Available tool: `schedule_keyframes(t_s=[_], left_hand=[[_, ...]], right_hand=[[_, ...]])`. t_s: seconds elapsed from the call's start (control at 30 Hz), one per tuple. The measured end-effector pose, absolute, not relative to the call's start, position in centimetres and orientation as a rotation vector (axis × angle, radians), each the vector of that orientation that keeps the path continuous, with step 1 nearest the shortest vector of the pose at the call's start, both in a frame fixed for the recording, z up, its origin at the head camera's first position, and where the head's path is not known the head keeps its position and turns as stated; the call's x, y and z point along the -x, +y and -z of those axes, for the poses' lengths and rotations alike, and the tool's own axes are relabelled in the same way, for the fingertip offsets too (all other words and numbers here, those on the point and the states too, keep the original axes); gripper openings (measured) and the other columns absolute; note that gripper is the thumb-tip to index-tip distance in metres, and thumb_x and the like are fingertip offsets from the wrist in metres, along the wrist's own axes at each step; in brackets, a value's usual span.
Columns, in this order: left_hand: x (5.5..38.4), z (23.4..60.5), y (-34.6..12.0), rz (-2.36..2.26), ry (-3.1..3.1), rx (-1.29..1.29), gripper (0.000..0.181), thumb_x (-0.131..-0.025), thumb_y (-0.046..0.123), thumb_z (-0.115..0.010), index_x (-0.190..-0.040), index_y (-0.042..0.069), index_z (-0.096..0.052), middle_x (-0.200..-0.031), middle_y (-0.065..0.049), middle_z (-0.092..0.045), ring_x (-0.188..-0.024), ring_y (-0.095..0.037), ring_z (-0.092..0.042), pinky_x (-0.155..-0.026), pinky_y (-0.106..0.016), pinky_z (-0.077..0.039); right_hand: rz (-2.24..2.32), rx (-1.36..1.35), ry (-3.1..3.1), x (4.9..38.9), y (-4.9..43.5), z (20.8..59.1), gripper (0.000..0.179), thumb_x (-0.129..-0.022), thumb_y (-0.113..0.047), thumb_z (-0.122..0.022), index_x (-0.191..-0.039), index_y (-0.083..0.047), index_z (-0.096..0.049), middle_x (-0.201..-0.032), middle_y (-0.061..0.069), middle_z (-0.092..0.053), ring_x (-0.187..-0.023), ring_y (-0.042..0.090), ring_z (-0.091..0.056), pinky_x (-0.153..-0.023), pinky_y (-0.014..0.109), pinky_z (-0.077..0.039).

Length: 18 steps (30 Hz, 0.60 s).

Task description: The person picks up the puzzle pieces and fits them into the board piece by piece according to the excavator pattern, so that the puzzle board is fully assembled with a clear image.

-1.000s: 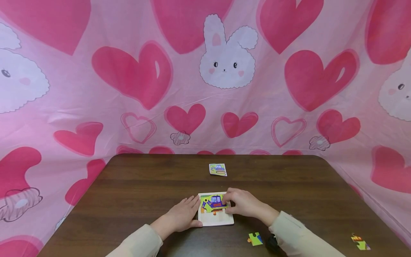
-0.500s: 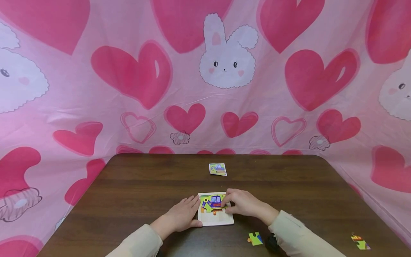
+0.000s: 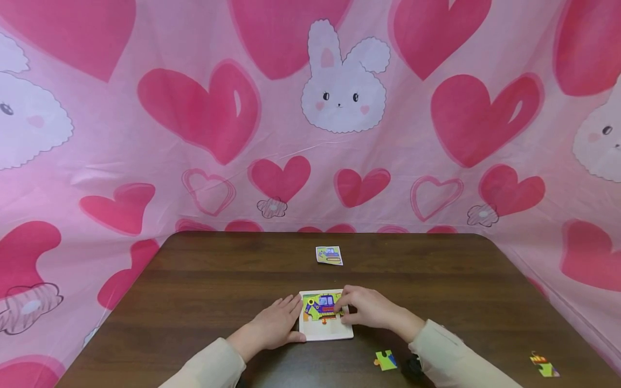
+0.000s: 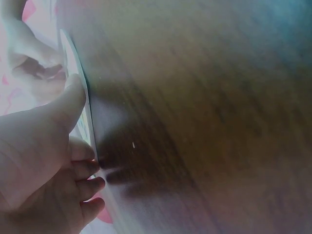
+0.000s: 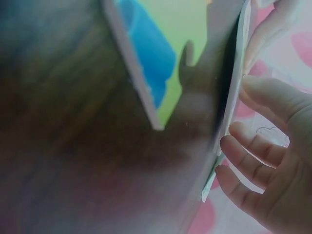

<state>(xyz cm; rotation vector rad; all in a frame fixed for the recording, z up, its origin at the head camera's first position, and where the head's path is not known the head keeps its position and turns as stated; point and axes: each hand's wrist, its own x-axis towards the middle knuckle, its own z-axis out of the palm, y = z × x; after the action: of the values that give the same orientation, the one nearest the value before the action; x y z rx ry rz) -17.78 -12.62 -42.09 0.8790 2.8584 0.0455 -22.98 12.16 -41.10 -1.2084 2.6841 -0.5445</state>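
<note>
A white-framed jigsaw board [image 3: 326, 337] lies on the table, partly filled with pieces of a purple digger picture [image 3: 322, 307]. My left hand [image 3: 274, 326] rests along its left edge, fingers extended and thumb at the near left corner. Over the board's right side, my right hand [image 3: 371, 307] bends its fingers and thumb around a puzzle piece [image 3: 345, 311], which they mostly hide. In the right wrist view the thumb [image 5: 273, 95] is right at the board's edge [image 5: 234, 92]. A loose green and blue puzzle piece [image 3: 385, 360] lies nearer to me, below the right hand.
Another loose puzzle piece [image 3: 544, 365] lies far to the right. Beyond the board sits a small picture card [image 3: 329, 256] of the digger. A dark object [image 3: 413, 365] shows beside the right sleeve. A pink curtain with hearts [image 3: 281, 124] surrounds the dark wooden table [image 3: 233, 269].
The right hand's fingers have shifted very slightly, and the piece under them sits lower, flatter in the board. The left hand and the loose pieces have not moved.
</note>
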Motion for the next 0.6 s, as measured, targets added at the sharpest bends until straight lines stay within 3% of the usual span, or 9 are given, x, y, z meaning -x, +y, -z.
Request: schedule_keyframes(t_s=[0.23, 0.6], left_hand=[[17.7, 42.1, -12.6, -0.045, 2.866, -0.888, 0.073, -0.086, 0.051, -0.054, -0.135, -0.002, -0.043, -0.141, -0.016, -0.037, -0.129, -0.03, -0.033, -0.104, -0.039, -0.029], [17.8, 42.0, -12.6, -0.056, 2.856, -0.87, 0.074, -0.086, 0.053, -0.054, -0.136, 0.0, -0.042, -0.142, -0.015, -0.036, -0.13, -0.029, -0.033, -0.104, -0.04, -0.028]], right_hand=[[0.596, 1.225, 2.709, 22.0, 13.8, 40.6, 0.026, -0.078, -0.025, -0.075, -0.101, -0.015, -0.069, -0.091, -0.008, -0.057, -0.079, 0.008, -0.054, -0.069, 0.026, -0.048], [0.671, 1.165, 2.584, 19.7, 18.3, 40.6, 0.032, -0.078, -0.035, -0.073, -0.104, -0.019, -0.064, -0.095, -0.014, -0.054, -0.082, 0.006, -0.053, -0.07, 0.027, -0.048]])
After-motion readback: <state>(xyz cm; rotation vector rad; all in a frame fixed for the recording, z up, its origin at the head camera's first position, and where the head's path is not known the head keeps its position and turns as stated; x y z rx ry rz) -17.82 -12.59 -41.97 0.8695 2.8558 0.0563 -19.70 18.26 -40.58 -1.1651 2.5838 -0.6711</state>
